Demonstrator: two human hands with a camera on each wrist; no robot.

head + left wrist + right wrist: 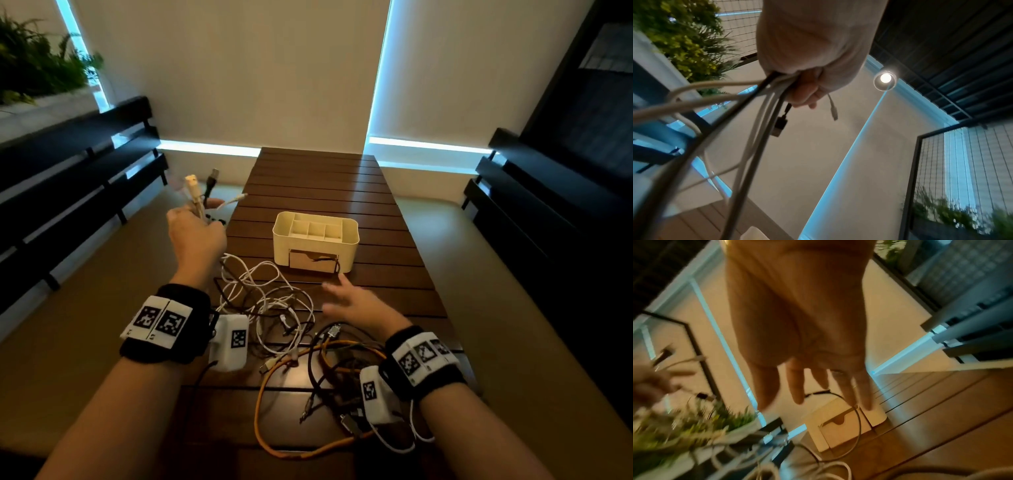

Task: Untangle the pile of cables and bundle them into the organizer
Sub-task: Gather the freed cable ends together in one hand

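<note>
A tangle of white, dark and orange cables lies on the near half of the slatted wooden table. My left hand is raised at the table's left edge and grips several cable ends; white and black plugs stick up above the fist. A cream organizer with top compartments and a front drawer stands mid-table. My right hand hovers just in front of the organizer, fingers spread and straight, holding nothing. A dark cable arcs past the drawer.
Dark slatted benches run along both sides of the table. A planter with green foliage sits at the far left. A pale wall with lit strips stands behind the table.
</note>
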